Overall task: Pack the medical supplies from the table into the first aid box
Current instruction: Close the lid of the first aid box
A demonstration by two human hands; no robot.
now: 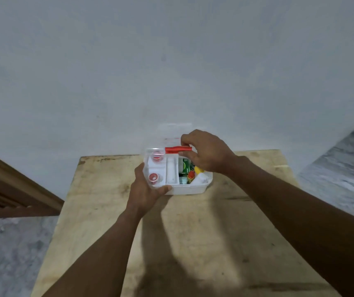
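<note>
A white first aid box (193,189) sits at the far middle of the wooden table (193,243). Its clear lid (175,131) stands up behind it. A clear inner tray (171,170) with a red handle (178,149) lies over the left part of the box; two small red-capped pots (153,177) are in the tray. My right hand (207,154) pinches the right end of the red handle. My left hand (148,187) grips the box's front left corner. A green pack (185,165), a red-capped bottle (191,175) and a yellow item (198,169) show inside the box.
A plain grey wall (171,71) rises right behind the table. A brown wooden frame (11,189) stands at the left, with marbled floor (6,254) on both sides of the table.
</note>
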